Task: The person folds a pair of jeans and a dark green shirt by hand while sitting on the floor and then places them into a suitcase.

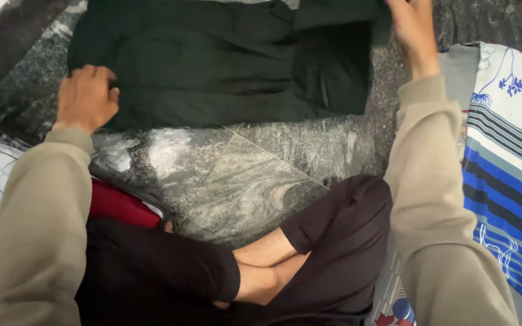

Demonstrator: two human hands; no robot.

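On marble floor [243,175], folded green garment [225,60]

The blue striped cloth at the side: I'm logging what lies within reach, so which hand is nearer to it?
Right. The right hand grips the dark green garment's far corner, just beside the striped cloth. The left hand presses the garment's opposite edge, far across.
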